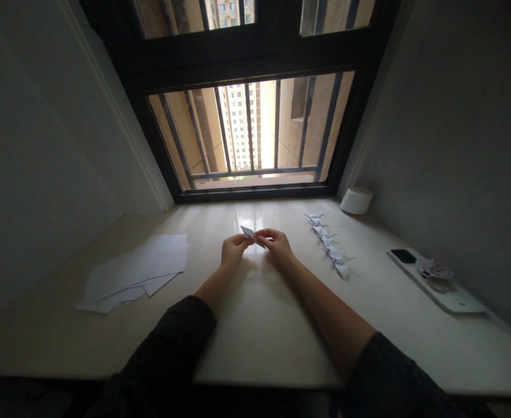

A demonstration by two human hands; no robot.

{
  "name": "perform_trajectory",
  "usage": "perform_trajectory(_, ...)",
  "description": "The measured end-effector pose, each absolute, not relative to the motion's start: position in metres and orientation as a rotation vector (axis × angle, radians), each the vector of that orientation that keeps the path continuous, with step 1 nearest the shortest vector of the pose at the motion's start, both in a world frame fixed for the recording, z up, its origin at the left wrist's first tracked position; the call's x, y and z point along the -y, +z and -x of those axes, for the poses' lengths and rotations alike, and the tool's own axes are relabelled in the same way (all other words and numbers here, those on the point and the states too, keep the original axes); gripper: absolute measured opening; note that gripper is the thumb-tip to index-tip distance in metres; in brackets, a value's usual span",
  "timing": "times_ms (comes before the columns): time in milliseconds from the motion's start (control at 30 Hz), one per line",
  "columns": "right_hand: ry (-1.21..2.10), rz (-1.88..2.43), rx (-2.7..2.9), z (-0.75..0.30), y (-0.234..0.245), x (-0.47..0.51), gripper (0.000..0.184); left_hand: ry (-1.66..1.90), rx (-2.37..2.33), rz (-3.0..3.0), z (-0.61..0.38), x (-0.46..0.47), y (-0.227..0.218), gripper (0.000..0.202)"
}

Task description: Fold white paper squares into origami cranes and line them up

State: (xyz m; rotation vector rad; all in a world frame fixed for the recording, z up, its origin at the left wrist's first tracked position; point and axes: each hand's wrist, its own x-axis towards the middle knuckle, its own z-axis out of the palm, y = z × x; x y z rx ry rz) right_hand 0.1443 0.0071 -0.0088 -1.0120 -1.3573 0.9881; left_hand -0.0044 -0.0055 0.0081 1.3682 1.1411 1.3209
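Note:
Between my two hands is a small piece of folded white paper (pixel 247 231), narrow and pointed, held just above the windowsill. My left hand (pixel 233 248) pinches it from the left, thumb and fingertips together. From the right, my right hand (pixel 275 244) also has its fingers closed on the paper, near its lower right point. The fingers cover part of the folds. To the right of my hands, several white folded paper cranes (pixel 327 242) stand in a slanting row on the sill.
A loose stack of white paper sheets (pixel 140 267) lies at the left. On the right rests a phone (pixel 451 296) with a round grip on its back. A white cylindrical object (pixel 357 200) stands by the right wall. The barred window (pixel 255 191) closes off the back of the pale sill (pixel 255 348).

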Motion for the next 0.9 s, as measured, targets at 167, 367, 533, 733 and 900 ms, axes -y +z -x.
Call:
perform_trajectory(167,1.011,0.998,1.381,-0.1437,-0.0093,-0.0082,0.032,1.321,-1.153,-1.379,0.0049,0.0054,0.0078,0.032)
perform_trajectory(367,1.043,0.940,1.448,-0.1419,-0.0061,-0.0043,0.033,1.315,-1.176,-1.329,0.0062,0.0054,0.0084,0.035)
perform_trajectory(533,0.939,0.984,1.518,-0.1410,-0.0071,-0.0037,0.037,1.308,-1.189,-1.323,0.0071,0.0056,0.0094,0.037)
perform_trajectory(733,0.895,1.005,1.431,-0.1426,-0.0087,-0.0060,0.034,1.287,-1.162,-1.334,0.0064,0.0040,0.0068,0.038)
perform_trajectory(900,0.658,1.046,1.376,-0.1443,-0.0051,-0.0006,0.026,1.263,-1.085,-1.342,0.0030,0.0048,0.0061,0.041)
